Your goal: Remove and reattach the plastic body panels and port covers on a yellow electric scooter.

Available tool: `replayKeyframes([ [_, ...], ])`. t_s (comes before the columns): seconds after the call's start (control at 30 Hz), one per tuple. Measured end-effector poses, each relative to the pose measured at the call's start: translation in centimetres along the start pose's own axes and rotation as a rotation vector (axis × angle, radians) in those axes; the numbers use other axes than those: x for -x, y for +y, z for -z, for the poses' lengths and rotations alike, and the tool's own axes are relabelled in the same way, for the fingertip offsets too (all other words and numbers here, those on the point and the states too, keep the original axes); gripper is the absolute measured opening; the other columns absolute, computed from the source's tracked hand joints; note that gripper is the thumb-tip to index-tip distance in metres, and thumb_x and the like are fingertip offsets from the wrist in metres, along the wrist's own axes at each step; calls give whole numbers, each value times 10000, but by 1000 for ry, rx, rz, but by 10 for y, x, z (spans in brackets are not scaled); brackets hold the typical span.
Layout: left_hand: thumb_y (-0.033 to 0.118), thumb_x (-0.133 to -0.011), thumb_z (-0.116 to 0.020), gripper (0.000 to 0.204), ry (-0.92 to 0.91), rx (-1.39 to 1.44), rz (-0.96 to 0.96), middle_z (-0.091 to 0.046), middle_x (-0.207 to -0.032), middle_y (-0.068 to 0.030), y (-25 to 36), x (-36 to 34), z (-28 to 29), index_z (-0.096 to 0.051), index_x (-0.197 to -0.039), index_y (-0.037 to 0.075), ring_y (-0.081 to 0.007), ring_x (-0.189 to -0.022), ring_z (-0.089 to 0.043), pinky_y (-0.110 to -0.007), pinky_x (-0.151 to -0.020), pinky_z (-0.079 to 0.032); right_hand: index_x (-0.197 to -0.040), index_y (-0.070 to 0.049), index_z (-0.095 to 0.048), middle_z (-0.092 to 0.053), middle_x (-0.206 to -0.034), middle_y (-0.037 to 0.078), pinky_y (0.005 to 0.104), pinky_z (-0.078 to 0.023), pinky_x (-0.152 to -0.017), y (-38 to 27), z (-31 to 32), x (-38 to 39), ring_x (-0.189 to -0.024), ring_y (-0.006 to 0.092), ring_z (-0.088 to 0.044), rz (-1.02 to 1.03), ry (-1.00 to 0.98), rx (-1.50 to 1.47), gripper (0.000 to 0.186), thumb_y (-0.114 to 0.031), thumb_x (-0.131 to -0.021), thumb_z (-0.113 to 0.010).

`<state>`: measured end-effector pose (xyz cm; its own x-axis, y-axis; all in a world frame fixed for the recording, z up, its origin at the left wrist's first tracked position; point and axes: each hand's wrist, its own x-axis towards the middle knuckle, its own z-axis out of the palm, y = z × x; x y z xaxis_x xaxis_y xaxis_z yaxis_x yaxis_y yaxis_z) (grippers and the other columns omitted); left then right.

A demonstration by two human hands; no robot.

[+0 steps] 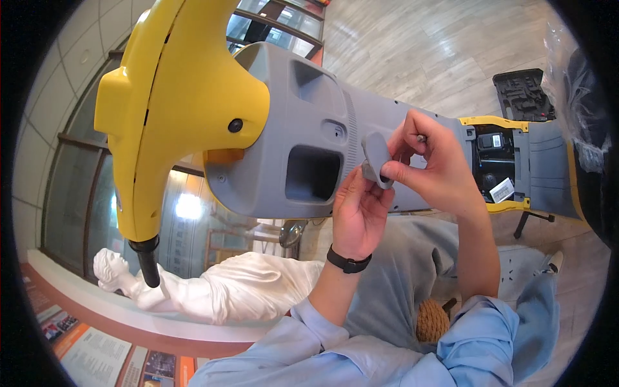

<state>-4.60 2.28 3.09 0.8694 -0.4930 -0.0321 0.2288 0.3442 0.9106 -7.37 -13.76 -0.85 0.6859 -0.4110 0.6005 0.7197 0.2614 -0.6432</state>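
Observation:
Both my hands meet over the grey body panel (400, 122) of a yellow-and-grey electric scooter. Between them stands a small flat oval grey cover (375, 151), tilted on edge. My left hand (362, 216), with a black band on its wrist, pinches the cover's lower edge. My right hand (435, 161) grips its right side, thumb against it and fingers curled. A small metallic tip (421, 138) shows among the right fingers; what it belongs to is hidden. Left of the hands, the panel has a keyhole (336, 131) and an open square storage recess (314, 173).
The scooter's yellow front (193, 97) and black handlebar grip (146, 261) fill the left. At right lies an open compartment (496, 151) with black parts. A black tool case (525, 90) and clear plastic wrap (574, 97) are beyond. A white statue (238, 287) is at lower left.

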Motion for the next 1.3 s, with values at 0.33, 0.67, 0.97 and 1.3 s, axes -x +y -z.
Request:
replayKeyframes([
  [0.33, 171, -1007, -575, 154, -192, -261, -112, -666, -1091, -86, 23, 1, 22, -596, -1076, 35, -161, -918, -649, -345, -774, -574, -808, -74, -314, -599, -905, 43, 222, -474, -710, -5, 6, 2, -850, 69, -525, -100, -220, -35, 450, 143, -722, -699],
  [0.67, 164, -1022, -542, 182, 15, -884, -603, -665, -1049, -107, 23, 7, -1, -562, -1081, -7, -143, -791, -646, -291, -654, -574, -772, -83, -291, -593, -972, 87, 262, -525, -730, 29, -12, 2, -887, 87, -542, -87, -133, -424, 458, 128, -762, -697],
  [0.97, 84, -929, -642, 298, 93, -1263, -778, -634, -1127, -143, 42, 51, 18, -486, -1166, -4, -170, -790, -651, -285, -685, -562, -785, -92, -299, -554, -927, 60, 266, -512, -775, 48, -29, 0, -910, 105, -559, -91, -61, -463, 425, 140, -787, -656],
  [1.3, 438, -508, -965, 1596, 474, -1850, -1365, -123, -1530, -243, 71, 18, 81, 214, -1500, 22, -372, -1429, -211, -543, -1147, -260, -812, -80, -319, -463, -844, 3, 236, -426, -738, 89, -23, -31, -798, 78, -448, -69, -30, -425, 342, 122, -830, -595],
])
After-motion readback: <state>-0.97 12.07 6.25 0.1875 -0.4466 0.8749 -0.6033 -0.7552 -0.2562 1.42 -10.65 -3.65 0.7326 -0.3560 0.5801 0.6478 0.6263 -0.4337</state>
